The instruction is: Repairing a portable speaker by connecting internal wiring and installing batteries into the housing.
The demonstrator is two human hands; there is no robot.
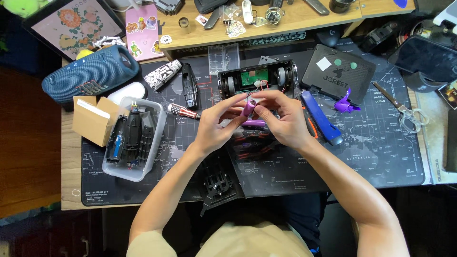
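Purple battery cell pinched by both hands (fingertips closed).

Purple cell: smooth, glossy wrap, looks like plastic film. Opened speaker: black plastic shell w/ shiny metal rims. Blue speaker: rough woven cloth. Tub: clear plastic, smooth. Box: brown cardboard, matt. Mat: dark, matt, cloth-like. Scissors: bare metal blades, glossy. Bench: light wood, smooth. Black case: matt, fine-grain plastic.
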